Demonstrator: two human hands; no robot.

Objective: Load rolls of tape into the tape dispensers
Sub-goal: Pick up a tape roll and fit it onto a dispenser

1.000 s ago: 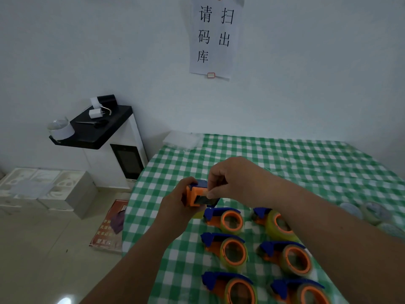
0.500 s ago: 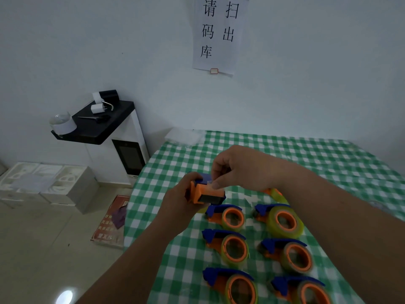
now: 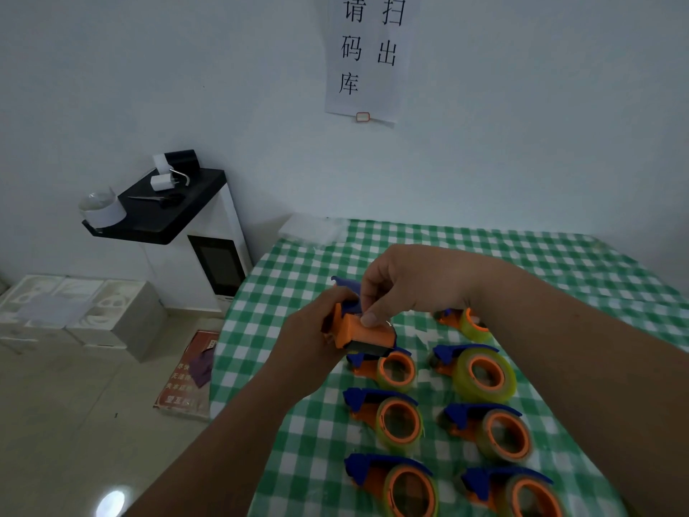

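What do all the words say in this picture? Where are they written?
"请扫码出库": big black characters on the white paper sign taped to the wall, read down its two columns.
Pale characters in several lines on the red poster lying on the floor: too blurred to read.
The small red-edged sticker at the bottom of the paper sign: nothing readable on it.
The tape dispensers on the table and the one held in the hands: no writing visible.

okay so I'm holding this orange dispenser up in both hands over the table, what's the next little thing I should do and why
Probably draw the tape end forward over the front edge. Your left hand grips the orange dispenser above the table, and your right hand has its thumb and fingertips at its top. The loaded dispensers lie in rows below, with a place open for this one.
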